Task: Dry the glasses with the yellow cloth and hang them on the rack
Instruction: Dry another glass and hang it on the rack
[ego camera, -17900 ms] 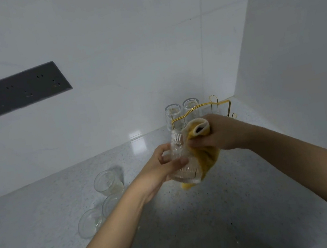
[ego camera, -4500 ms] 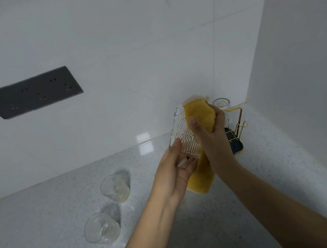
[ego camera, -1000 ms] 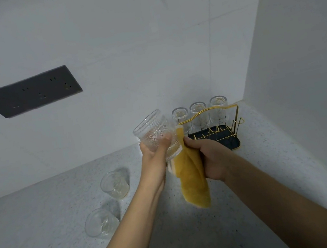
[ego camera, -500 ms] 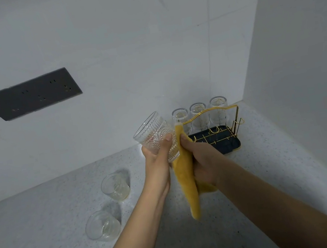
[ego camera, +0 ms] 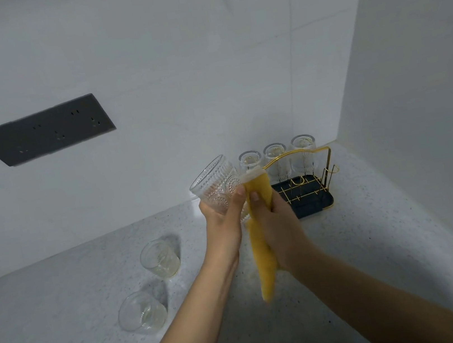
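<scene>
three glasses [ego camera: 277, 163] already hang upside down on the rack [ego camera: 307, 188] in the counter's back right corner. left hand [ego camera: 222, 219] grips a patterned glass [ego camera: 215, 186], right hand [ego camera: 278, 218] pinches the yellow cloth [ego camera: 262, 242]; two glasses [ego camera: 151, 285] wait near the left edge.

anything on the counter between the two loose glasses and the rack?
Nothing rests there. The head view shows bare counter between the two glasses and the rack; only the forearms cross above it.

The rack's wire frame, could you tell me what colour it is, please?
Gold wire frame over a dark tray, head view.
</scene>
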